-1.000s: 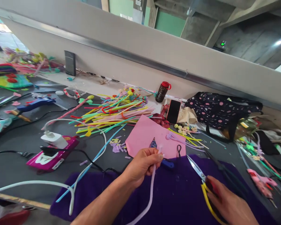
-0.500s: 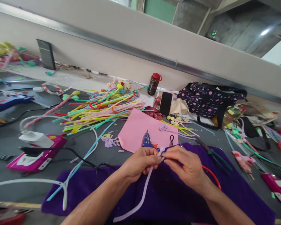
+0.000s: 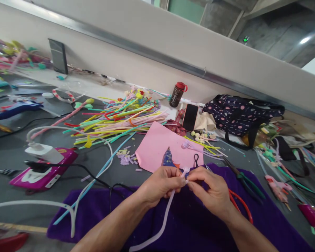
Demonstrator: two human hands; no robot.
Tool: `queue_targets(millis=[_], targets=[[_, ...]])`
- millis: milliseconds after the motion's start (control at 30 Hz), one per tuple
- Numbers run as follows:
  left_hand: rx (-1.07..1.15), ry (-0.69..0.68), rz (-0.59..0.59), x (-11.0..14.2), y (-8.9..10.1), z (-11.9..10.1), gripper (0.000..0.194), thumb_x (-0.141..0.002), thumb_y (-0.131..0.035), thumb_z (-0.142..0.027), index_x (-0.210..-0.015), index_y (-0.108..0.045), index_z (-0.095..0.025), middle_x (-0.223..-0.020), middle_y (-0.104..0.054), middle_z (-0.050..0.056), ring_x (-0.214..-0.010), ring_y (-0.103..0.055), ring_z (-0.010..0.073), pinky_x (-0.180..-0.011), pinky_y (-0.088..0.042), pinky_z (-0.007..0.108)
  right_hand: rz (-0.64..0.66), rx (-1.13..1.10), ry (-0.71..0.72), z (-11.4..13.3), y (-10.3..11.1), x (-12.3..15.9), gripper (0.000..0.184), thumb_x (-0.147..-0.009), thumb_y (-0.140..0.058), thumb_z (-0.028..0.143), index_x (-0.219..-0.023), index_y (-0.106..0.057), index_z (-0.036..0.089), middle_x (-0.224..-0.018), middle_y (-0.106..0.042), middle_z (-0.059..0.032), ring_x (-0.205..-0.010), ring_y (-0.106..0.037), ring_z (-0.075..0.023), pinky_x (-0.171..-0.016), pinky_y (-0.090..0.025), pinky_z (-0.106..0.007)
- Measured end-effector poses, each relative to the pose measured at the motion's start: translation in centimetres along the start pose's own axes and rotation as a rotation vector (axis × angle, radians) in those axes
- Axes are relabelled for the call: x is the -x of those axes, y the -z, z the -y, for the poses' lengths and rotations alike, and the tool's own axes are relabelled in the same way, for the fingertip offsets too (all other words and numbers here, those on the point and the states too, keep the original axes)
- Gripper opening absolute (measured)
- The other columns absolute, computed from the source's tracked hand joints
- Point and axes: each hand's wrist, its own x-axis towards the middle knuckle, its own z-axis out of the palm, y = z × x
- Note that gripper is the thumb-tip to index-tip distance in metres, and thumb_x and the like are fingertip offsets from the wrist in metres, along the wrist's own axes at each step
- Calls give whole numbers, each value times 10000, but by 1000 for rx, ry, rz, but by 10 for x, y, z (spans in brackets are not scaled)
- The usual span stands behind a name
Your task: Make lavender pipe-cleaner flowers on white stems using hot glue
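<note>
Right hand [image 3: 212, 189], earlier well apart, now beside left hand [image 3: 161, 183], each grip a tight pinch on the lilac stem [image 3: 167, 215].

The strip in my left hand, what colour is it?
Pale lilac; the strip shows best in the head view.

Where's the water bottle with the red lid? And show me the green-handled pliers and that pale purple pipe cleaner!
Water bottle [image 3: 176, 98]: head view, on its dark body.
Green-handled pliers [image 3: 238, 172]: head view, near the pivot.
Pale purple pipe cleaner [image 3: 167, 210]: head view, on its long loose tail.
</note>
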Motion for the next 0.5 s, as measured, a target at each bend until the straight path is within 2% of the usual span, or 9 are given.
queue_targets(millis=[200, 267, 400, 500], targets=[[-52, 15, -29, -2, -1, 0, 225, -678, -635, -331, -646, -506, -150, -491, -481, -61, -341, -275, 14, -343, -164, 161, 59, 42, 17, -2, 2, 5, 118, -764, -578, 68, -772, -592, 185, -690, -614, -10, -598, -572, -120, -556, -427, -235], [-104, 0, -59, -2, -2, -1, 234, -689, -625, -351, -651, -509, -151, -494, -478, -62, -349, -272, 18, -355, -168, 166, 38, 56, 12, -3, 8, 5, 136, -754, -578, 56, -761, -590, 191, -688, -616, -5, -596, -570, -120, -549, -419, -235], [-318, -80, -136, -3, -4, -1, 215, -697, -620, -345, -672, -564, -138, -512, -488, -51, -411, -322, 38, -405, -208, 175, -35, 10, -46, -11, 25, -1, 133, -751, -589, 63, -755, -602, 195, -701, -624, -11, -633, -583, -138, -592, -438, -256], [-486, -131, -170, -2, -5, 1, 211, -724, -583, -335, -663, -607, -135, -521, -487, -35, -471, -380, 67, -443, -249, 189, 19, -65, -64, -22, 32, -11, 115, -751, -600, 80, -726, -614, 191, -691, -632, -17, -651, -590, -152, -625, -452, -276]])
